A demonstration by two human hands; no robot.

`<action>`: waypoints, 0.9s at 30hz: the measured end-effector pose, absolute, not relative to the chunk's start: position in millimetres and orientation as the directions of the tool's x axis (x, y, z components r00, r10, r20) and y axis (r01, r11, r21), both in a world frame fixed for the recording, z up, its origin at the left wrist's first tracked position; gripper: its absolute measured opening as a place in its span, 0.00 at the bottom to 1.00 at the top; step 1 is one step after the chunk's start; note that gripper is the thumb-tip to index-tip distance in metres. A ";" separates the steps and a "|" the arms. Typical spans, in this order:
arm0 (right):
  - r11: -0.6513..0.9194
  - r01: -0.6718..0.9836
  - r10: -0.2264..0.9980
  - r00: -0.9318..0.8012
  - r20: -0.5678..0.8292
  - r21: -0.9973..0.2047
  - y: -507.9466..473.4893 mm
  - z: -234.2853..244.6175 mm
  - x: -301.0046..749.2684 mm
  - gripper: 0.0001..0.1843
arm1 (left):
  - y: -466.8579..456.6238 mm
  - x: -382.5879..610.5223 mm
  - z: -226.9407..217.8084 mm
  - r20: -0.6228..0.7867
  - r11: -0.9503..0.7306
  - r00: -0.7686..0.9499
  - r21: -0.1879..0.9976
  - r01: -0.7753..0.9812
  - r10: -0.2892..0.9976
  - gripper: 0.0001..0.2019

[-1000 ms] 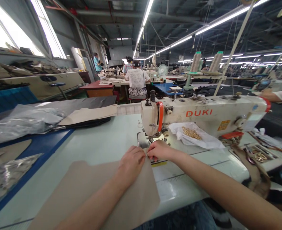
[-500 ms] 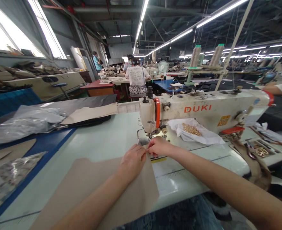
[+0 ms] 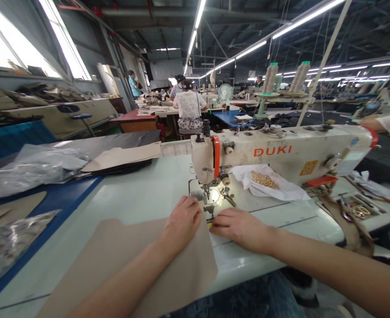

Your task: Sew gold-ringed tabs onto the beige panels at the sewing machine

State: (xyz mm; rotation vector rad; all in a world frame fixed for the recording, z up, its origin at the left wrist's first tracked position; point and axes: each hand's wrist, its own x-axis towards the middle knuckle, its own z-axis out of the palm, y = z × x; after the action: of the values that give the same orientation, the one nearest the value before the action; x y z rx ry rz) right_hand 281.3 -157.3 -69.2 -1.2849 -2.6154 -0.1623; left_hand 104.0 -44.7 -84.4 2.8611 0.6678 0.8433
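A large beige fabric panel [image 3: 195, 265] lies on the pale green sewing table, its upper corner near the machine's needle plate [image 3: 214, 195]. My left hand [image 3: 183, 221] is closed on that corner, with curled fingers and the thumb side toward the needle. Just to the right, my right hand [image 3: 243, 227] rests low over the machine bed with its fingers stretched out flat. Its fingertips come close to the panel's edge; whether they touch is unclear. The sewing machine [image 3: 274, 148] stands behind both hands. Its presser foot [image 3: 207, 191] is in plain view, with no fabric beneath it.
A white bag of small gold metal pieces [image 3: 264, 180] sits under the machine arm. To the left are stacked beige and black panels [image 3: 125, 159] and clear plastic bags [image 3: 39, 168]. A parts tray [image 3: 361, 207] lies at right. Another person [image 3: 189, 106] sits ahead.
My right hand has come away from my left hand, back and to the right, and its pinched fingers have straightened. The needle plate is now uncovered. My left hand stays on the panel.
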 end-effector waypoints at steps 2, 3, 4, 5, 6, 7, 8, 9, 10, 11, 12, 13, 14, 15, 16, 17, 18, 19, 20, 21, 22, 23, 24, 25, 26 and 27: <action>0.653 0.756 0.727 -0.640 0.249 0.036 -155.7 -69.5 279.4 0.11 | -44.3 104.3 -83.9 0.476 -0.901 0.765 0.196 0.387 0.433 0.09; 0.660 0.751 0.717 -0.644 0.266 0.038 -153.5 -69.6 277.5 0.11 | -44.0 104.3 -83.8 0.465 -0.900 0.771 0.199 0.386 0.434 0.09; 0.653 0.757 0.718 -0.632 0.292 0.031 -150.8 -69.7 275.0 0.10 | -43.7 104.2 -83.7 0.454 -0.901 0.778 0.203 0.383 0.433 0.09; 0.638 0.770 0.725 -0.609 0.320 0.021 -147.8 -69.9 272.3 0.10 | -43.3 104.0 -83.9 0.443 -0.902 0.785 0.205 0.381 0.432 0.09; 0.616 0.788 0.737 -0.580 0.347 0.009 -144.9 -70.1 269.5 0.10 | -42.8 103.8 -84.2 0.432 -0.902 0.792 0.204 0.380 0.432 0.09; 0.592 0.806 0.749 -0.550 0.369 -0.002 -142.2 -70.5 266.9 0.10 | -42.2 103.5 -84.7 0.422 -0.904 0.800 0.201 0.378 0.428 0.09; 0.573 0.819 0.758 -0.526 0.384 -0.009 -139.6 -71.4 264.6 0.10 | -41.7 103.1 -85.2 0.412 -0.905 0.806 0.199 0.375 0.424 0.09; 0.567 0.824 0.760 -0.519 0.391 -0.010 -137.3 -72.9 262.8 0.10 | -41.2 102.7 -85.8 0.404 -0.906 0.811 0.199 0.373 0.423 0.09; 0.577 0.817 0.753 -0.530 0.391 -0.004 -135.2 -75.0 261.6 0.09 | -40.8 102.2 -86.3 0.400 -0.906 0.813 0.202 0.372 0.423 0.09; 0.595 0.804 0.741 -0.550 0.385 0.002 -133.3 -77.7 261.2 0.09 | -40.6 101.6 -86.5 0.398 -0.905 0.814 0.207 0.371 0.424 0.09; 0.614 0.789 0.729 -0.570 0.379 0.005 -131.7 -80.6 261.3 0.09 | -40.4 101.0 -86.6 0.396 -0.905 0.814 0.213 0.368 0.425 0.09; 0.632 0.775 0.719 -0.588 0.371 0.002 -130.3 -83.6 261.9 0.10 | -40.3 100.4 -86.4 0.393 -0.904 0.815 0.218 0.367 0.426 0.09; 0.644 0.765 0.714 -0.598 0.365 -0.007 -129.3 -86.2 262.9 0.10 | -40.4 99.9 -86.1 0.389 -0.904 0.817 0.221 0.367 0.426 0.09; 0.649 0.761 0.715 -0.599 0.362 -0.023 -128.6 -88.2 263.9 0.10 | -40.4 99.5 -85.6 0.383 -0.904 0.820 0.222 0.366 0.426 0.09; 0.648 0.760 0.720 -0.594 0.360 -0.041 -128.3 -89.5 265.0 0.10 | -40.4 99.3 -85.2 0.378 -0.904 0.822 0.222 0.366 0.426 0.09; 0.645 0.762 0.725 -0.587 0.360 -0.059 -128.3 -90.1 265.9 0.10 | -40.4 99.3 -84.8 0.373 -0.903 0.824 0.224 0.366 0.426 0.09; 0.642 0.763 0.731 -0.579 0.360 -0.075 -128.6 -89.9 266.6 0.09 | -40.4 99.4 -84.6 0.371 -0.902 0.824 0.226 0.367 0.428 0.09; 0.637 0.766 0.737 -0.572 0.360 -0.088 -129.1 -89.4 266.9 0.09 | -40.4 99.7 -84.5 0.369 -0.901 0.824 0.227 0.369 0.430 0.09; 0.632 0.768 0.742 -0.564 0.361 -0.100 -129.6 -88.6 267.0 0.09 | -40.4 100.0 -84.7 0.371 -0.900 0.822 0.228 0.372 0.433 0.09; 0.629 0.769 0.746 -0.559 0.363 -0.109 -130.2 -87.8 266.8 0.10 | -40.6 100.4 -84.9 0.374 -0.898 0.818 0.228 0.375 0.437 0.09; 0.628 0.770 0.747 -0.554 0.367 -0.117 -130.8 -87.1 266.3 0.10 | -41.0 100.8 -85.2 0.375 -0.897 0.815 0.226 0.380 0.441 0.09; 0.629 0.768 0.747 -0.551 0.372 -0.123 -131.5 -86.7 265.6 0.11 | -41.8 101.0 -85.5 0.376 -0.894 0.812 0.222 0.389 0.447 0.08; 0.631 0.765 0.744 -0.550 0.378 -0.127 -132.3 -86.7 264.8 0.11 | -43.0 101.2 -85.7 0.375 -0.892 0.810 0.216 0.398 0.452 0.08; 0.634 0.762 0.740 -0.550 0.388 -0.131 -133.1 -87.1 263.8 0.11 | -44.4 101.2 -85.9 0.371 -0.889 0.808 0.208 0.407 0.457 0.08; 0.639 0.758 0.734 -0.549 0.399 -0.133 -134.0 -87.8 262.9 0.11 | -46.0 101.1 -86.0 0.368 -0.888 0.808 0.199 0.415 0.460 0.08; 0.642 0.755 0.730 -0.547 0.410 -0.137 -134.7 -88.9 262.0 0.12 | -47.5 101.0 -86.1 0.364 -0.887 0.809 0.186 0.423 0.462 0.07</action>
State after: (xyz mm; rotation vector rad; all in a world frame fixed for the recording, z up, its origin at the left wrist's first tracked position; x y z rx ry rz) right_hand 262.0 -134.7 -88.9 -1.1685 -2.4313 -0.0767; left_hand 101.0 -47.5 -86.1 2.8963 0.7095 0.6195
